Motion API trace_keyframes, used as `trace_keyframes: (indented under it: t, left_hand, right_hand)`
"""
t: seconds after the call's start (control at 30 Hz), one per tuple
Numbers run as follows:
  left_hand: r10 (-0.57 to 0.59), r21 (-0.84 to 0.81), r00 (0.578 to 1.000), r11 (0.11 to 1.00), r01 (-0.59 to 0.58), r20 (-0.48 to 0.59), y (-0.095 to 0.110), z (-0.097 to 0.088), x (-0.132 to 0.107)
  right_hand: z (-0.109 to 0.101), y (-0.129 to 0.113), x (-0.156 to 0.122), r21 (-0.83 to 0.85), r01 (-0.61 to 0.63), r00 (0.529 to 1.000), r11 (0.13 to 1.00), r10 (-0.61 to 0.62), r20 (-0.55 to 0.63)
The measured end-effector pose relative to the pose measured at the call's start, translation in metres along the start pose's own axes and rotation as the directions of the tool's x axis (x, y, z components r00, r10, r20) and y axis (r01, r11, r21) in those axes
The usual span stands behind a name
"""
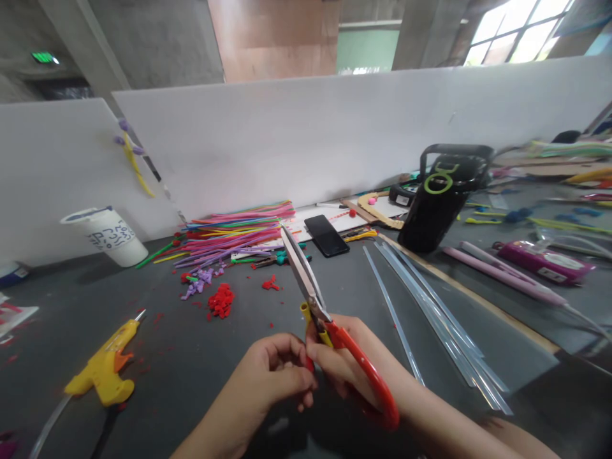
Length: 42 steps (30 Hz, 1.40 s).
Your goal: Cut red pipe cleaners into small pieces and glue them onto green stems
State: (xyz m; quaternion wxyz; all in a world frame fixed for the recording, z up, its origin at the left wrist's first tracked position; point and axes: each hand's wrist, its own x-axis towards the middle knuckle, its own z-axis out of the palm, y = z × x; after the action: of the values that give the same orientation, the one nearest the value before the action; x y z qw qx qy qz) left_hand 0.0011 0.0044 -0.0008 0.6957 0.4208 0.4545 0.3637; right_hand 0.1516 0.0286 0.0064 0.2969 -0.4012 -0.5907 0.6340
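Observation:
In my right hand [342,357] is a pair of scissors [306,274] with red handles, the blades pointing up and away. A small yellow piece [305,311] shows beside the scissors' pivot, by the same hand; its kind is unclear. My left hand [280,373] is closed, thumb and fingers pinched at a small red piece [310,362] that is mostly hidden between the hands. Beyond my hands lie a pile of small red cut pieces [221,301], some purple pieces [203,280] and a bundle of coloured fuzzy stems [239,233].
A yellow hot glue gun [108,363] lies at left, near a white cup [112,236]. A phone [326,236] is at the back. To the right are clear glue sticks [430,306], a black bottle [437,204] and a pink straightening iron [507,277]. A white partition [287,140] stands behind.

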Motion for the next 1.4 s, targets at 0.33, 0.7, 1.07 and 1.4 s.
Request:
trace_keyframes:
  t: [0.33,0.7,1.07,1.4]
  left_hand:
    - [0.106,0.090,0.978,0.992,-0.091,-0.179,0.001,0.005,0.003]
    - [0.256,-0.161,0.895,0.930,-0.331,-0.365,0.010,-0.009,-0.004]
    - [0.365,-0.135,0.850,0.887,-0.441,-0.379,0.007,-0.005,-0.005]
    - [0.404,-0.039,0.823,0.889,-0.456,-0.399,0.005,-0.005,-0.004]
  right_hand:
    - [-0.002,-0.003,0.000,-0.168,0.017,0.995,0.986,-0.033,-0.092]
    - [-0.012,0.018,-0.013,-0.778,0.053,0.972,0.625,-0.210,-0.102]
    - [-0.011,0.029,-0.018,-0.908,0.059,0.950,0.414,-0.303,-0.077]
    - [-0.010,0.039,-0.014,-0.957,0.103,0.894,0.273,-0.447,-0.031]
